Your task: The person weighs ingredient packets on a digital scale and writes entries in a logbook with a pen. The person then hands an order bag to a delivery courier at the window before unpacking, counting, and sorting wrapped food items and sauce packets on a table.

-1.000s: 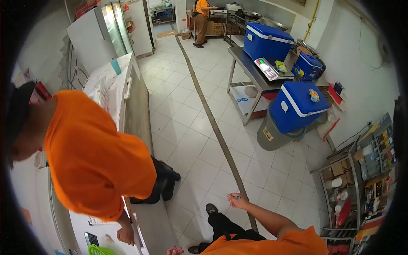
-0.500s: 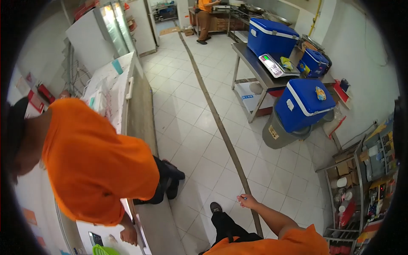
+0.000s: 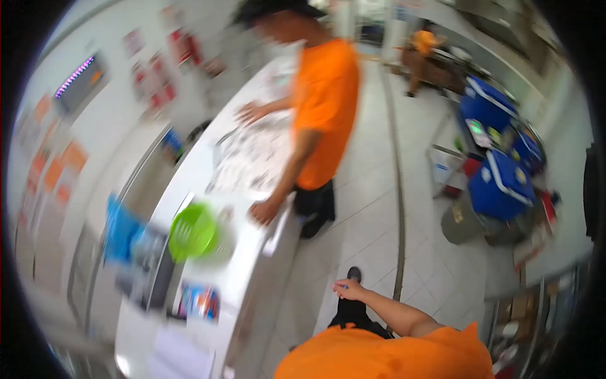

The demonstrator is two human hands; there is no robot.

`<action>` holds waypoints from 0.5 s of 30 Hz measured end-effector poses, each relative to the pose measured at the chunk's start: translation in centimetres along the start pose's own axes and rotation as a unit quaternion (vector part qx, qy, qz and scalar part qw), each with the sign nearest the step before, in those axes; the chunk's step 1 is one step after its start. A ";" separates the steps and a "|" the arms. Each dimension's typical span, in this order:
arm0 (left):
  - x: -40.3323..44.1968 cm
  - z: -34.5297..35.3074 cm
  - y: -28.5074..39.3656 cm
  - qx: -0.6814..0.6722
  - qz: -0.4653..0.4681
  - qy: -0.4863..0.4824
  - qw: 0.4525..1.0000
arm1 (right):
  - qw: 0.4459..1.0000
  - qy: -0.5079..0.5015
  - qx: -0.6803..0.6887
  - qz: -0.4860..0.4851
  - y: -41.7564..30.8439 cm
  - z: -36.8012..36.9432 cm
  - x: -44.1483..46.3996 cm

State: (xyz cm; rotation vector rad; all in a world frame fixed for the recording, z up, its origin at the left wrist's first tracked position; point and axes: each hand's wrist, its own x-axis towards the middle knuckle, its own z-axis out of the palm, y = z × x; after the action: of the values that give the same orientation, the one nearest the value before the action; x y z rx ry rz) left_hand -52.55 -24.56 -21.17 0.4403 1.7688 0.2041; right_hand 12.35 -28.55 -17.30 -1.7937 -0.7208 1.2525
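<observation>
My right hand [image 3: 348,290] is held out in front of my body, above my leg and shoe. Its fingers are closed around a small blue pen-like item [image 3: 343,287], mostly hidden by the fingers. My left hand is out of view. To the left stands the long white counter [image 3: 243,252], apart from my hand. On it are a bright green plastic basket [image 3: 189,235], a colourful packet [image 3: 200,301] and some white paper [image 3: 180,357]. A co-worker in an orange shirt [image 3: 328,95] leans there, one hand [image 3: 265,211] on the counter edge, the other over a printed sheet [image 3: 252,158].
Blue cooler boxes [image 3: 502,186] and a scale [image 3: 478,132] stand to the right, one cooler on a grey bin [image 3: 459,221]. Shelving [image 3: 524,316] lines the lower right. A dark strip [image 3: 399,208] crosses the tiled floor. Another person [image 3: 421,54] works at the back.
My view has swung left, bringing the counter, green basket and wall notices into sight. The co-worker now appears nearer the middle. My right hand stays closed on the blue item.
</observation>
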 end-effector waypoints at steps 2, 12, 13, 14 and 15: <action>-0.4 -9.2 -5.8 -0.241 -0.060 0.120 0.961 | 0.994 -0.094 -0.029 0.039 -2.5 6.6 -1.3; -10.7 -24.5 0.4 -0.632 -0.026 0.392 0.668 | 0.924 -0.361 0.074 -0.101 -20.3 32.4 -9.2; -10.5 -24.8 2.3 -0.615 -0.053 0.417 0.667 | 0.918 -0.364 0.074 -0.137 -20.5 34.9 -9.3; -10.2 -25.0 4.2 -0.597 -0.081 0.440 0.666 | 0.916 -0.344 0.028 -0.204 -20.9 37.4 -9.5; -8.8 -25.3 5.9 -0.553 -0.133 0.482 0.667 | 0.908 -0.319 -0.021 -0.271 -21.1 39.8 -9.5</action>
State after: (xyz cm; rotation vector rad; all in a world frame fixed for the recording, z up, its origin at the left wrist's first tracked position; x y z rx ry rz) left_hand -74.20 -20.27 -4.93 -1.0132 2.2361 1.4136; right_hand -28.38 -13.85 -1.54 -1.0595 -1.5004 1.4206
